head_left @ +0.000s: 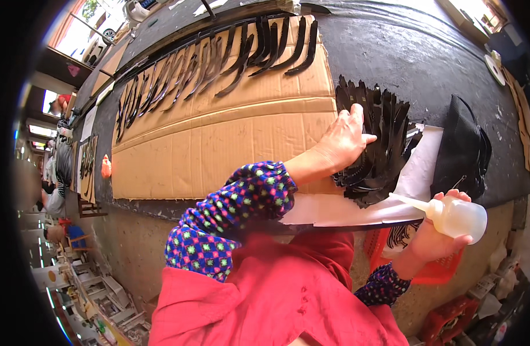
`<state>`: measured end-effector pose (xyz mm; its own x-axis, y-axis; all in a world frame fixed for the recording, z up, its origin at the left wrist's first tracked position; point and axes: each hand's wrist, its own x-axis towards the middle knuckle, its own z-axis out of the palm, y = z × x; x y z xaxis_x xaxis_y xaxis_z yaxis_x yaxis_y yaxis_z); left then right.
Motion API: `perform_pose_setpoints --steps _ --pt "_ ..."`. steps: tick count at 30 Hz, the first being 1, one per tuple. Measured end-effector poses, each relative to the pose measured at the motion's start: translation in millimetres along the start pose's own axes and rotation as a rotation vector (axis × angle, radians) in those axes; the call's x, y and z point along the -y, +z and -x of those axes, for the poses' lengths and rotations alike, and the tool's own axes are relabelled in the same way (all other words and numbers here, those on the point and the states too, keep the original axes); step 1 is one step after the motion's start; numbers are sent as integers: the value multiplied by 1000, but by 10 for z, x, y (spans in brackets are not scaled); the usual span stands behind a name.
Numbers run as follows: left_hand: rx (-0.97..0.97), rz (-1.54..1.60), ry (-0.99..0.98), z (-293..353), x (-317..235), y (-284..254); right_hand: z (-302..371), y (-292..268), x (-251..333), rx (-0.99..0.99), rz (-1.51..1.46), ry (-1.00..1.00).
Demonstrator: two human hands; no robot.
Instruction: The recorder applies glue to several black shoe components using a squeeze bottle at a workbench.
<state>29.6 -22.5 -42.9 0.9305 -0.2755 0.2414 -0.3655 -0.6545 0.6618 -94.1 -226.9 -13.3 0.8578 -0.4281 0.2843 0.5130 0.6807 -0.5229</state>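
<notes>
From afar, I'm seeing dark curved strips (pixel 240 72) lying in a row on the cardboard (pixel 218 144). Farther right, the left hand (pixel 344 141) is resting on a heap of black strips (pixel 386 127) by the cardboard's edge, its thumb and forefinger spreading apart. Rightmost, the right hand (pixel 429 239) is wrapping around a translucent squeeze bottle (pixel 465 219), whose nozzle is pointing left.

Workshop: long dark worktable (pixel 386 52), black strips (pixel 312 43) in rows, red crate (pixel 441 269).
</notes>
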Motion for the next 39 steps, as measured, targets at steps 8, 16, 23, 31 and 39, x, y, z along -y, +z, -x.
perform_pose_setpoints --steps 8,16,23,31,39 --pt "-57 426 -293 85 -101 -31 175 80 137 -25 92 -44" --pt "-103 255 -473 -190 -97 235 310 166 207 -41 26 -22" --pt "-263 72 -426 -224 -127 373 344 178 258 -72 -19 -10" --pt "77 195 -588 -577 45 312 374 252 230 -79 -36 11" --pt "-155 -78 -461 -544 -110 323 388 236 270 -100 -24 7"
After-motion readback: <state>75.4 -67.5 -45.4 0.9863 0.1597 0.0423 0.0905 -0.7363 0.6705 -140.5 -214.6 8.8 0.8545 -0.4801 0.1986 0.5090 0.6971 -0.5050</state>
